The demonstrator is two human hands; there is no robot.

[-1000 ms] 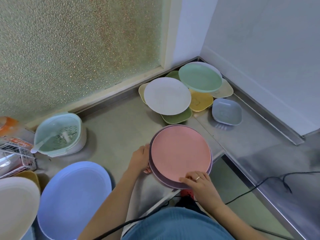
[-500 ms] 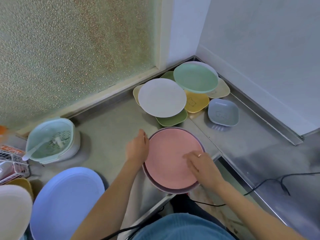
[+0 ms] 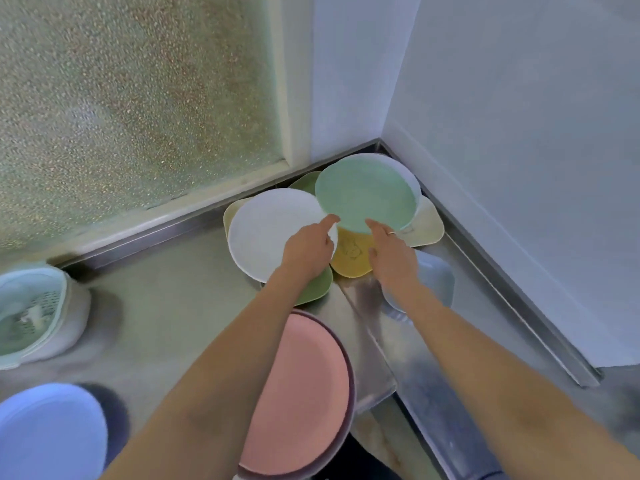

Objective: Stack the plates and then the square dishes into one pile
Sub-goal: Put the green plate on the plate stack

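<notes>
Presently both hands are reaching into the corner with fingers loose and holding nothing. The left hand (image 3: 308, 245) is extending a forefinger over the white plate (image 3: 273, 233) toward the near rim of the green plate (image 3: 363, 194); the right hand (image 3: 391, 252) is approaching that same rim from the other side, apparently to bracket it for a two-sided lift. Beneath and around are lying the square dishes, a yellow dish (image 3: 351, 254) between the hands and a grey dish (image 3: 434, 277) under the right wrist. Nearer the body, the pink plate (image 3: 301, 386) is resting on a darker one, evidently the pile being built.
</notes>
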